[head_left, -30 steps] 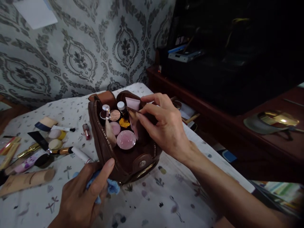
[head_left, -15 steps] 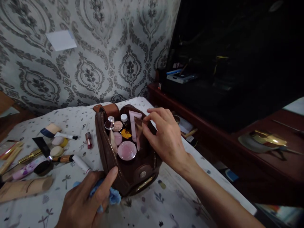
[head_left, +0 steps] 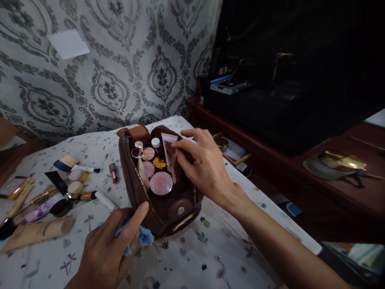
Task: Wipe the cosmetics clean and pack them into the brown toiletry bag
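In the head view, a brown zip bag is seen standing open on a flower-printed sheet, and everything else is placed from it.

The right hand is held over the bag's right rim. Its thumb and forefinger are closed in a pinch on the top of a dark tube, which stands upright inside the bag against the right wall; the other fingers are loosely spread behind.

Just behind the dark tube a pink tube is set upright. In the middle of the bag a round pink compact is seen lying flat, with a gold disc and a white-capped bottle behind it. A silver-capped bottle is found at the bag's back left.

The left hand is kept at the bag's front left corner. Its fingers are curled shut around a blue cloth, and the thumb is laid against the bag's side.

To the left of the bag, loose cosmetics are scattered on the sheet: a small red vial nearest, a white-handled brush, and a beige tube farther out.

To the right of the bag, a dark wooden cabinet is seen, with a cap resting on it. Behind the bag, a patterned wall is visible.
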### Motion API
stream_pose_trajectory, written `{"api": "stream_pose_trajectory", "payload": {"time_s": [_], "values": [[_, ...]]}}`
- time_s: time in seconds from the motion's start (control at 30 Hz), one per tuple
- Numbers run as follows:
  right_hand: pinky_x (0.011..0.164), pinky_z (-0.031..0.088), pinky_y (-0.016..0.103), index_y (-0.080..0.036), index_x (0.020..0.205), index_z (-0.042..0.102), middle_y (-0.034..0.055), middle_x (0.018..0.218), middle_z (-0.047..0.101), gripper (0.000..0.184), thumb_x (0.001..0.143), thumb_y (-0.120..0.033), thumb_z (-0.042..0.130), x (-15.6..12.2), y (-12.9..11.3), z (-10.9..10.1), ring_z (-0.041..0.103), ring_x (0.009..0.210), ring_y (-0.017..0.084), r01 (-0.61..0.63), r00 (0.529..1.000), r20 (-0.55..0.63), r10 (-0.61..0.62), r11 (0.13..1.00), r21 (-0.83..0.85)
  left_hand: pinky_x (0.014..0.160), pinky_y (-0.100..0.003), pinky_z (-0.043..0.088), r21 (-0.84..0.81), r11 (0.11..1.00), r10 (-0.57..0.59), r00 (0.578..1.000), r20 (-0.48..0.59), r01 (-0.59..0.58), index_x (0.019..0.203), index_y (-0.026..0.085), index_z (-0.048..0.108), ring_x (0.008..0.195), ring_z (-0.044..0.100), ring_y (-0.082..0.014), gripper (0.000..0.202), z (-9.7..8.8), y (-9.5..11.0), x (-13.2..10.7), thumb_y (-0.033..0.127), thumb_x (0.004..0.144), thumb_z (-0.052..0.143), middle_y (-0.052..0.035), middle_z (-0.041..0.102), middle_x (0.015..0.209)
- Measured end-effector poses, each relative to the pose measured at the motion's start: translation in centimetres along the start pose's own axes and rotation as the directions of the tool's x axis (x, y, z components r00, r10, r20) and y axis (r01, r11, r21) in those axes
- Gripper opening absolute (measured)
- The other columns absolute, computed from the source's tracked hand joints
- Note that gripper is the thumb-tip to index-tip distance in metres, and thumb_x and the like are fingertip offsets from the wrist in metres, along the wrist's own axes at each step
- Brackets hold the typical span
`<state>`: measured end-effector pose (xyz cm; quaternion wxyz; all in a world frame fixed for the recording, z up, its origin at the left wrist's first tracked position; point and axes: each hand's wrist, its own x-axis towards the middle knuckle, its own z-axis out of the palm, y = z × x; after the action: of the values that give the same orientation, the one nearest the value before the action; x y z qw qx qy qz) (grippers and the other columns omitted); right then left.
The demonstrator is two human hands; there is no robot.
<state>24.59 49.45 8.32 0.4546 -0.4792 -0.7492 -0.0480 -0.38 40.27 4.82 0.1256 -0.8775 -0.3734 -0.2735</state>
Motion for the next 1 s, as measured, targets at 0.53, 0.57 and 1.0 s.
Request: {"api": "stream_pose_trajectory", "payload": {"time_s": [0.53,0.57,1.0], "values": [[0.088,0.05,0.053,-0.024,0.097,0.074,0.0123,0.116,0.061,0.019,0.087,-0.016,0.059,0.4,0.1,0.2,0.053,0.107,0.033,0.087,0.993,0.084,-0.084,0.996,-0.027,0.06,-0.022,0.05,-0.018,1.0,-0.01,1.0,-0.002,0.01,0.155,0.02,0.027,0.08,0.065,-0.0159,0.058,-0.7,0.4,0.4,0.014,0.099,0.042,-0.0068,0.067,0.093],[0.088,0.05,0.054,-0.024,0.096,0.074,0.0125,0.116,0.061,0.019,0.087,-0.016,0.059,0.4,0.1,0.3,0.054,0.106,0.033,0.096,0.992,0.086,-0.094,0.995,-0.014,0.062,-0.022,0.051,-0.021,1.0,-0.01,1.0,-0.01,0.01,0.155,0.018,0.028,0.08,0.065,-0.016,0.057,-0.8,0.5,0.5,0.014,0.099,0.043,-0.0069,0.068,0.093],[0.083,0.05,0.054,-0.028,0.101,0.073,0.0148,0.118,0.061,0.02,0.094,-0.035,0.056,-0.7,0.7,0.4,0.06,0.105,0.037,0.212,0.977,0.019,-0.212,0.977,0.028,0.064,-0.026,0.057,0.052,0.989,-0.138,0.99,0.005,0.138,0.142,0.013,0.035,0.087,0.071,-0.0195,0.042,-1.1,-1.1,-3.6,0.024,0.102,0.04,-0.0097,0.072,0.096]]}}
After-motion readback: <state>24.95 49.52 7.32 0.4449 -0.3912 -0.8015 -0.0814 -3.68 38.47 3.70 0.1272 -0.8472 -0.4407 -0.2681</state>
